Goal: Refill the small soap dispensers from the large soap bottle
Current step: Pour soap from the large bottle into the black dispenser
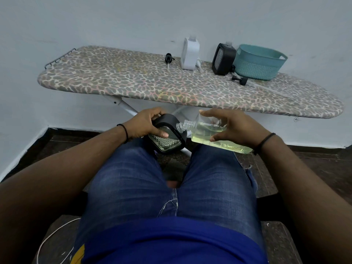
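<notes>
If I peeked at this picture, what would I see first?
First, the two hands in the middle, above the person's knees: the right hand tips a big clear bottle of yellow soap toward a small black soap dispenser gripped by the left hand. Behind them stands a leopard-print ironing board, with a teal basket at its far right end.
</notes>
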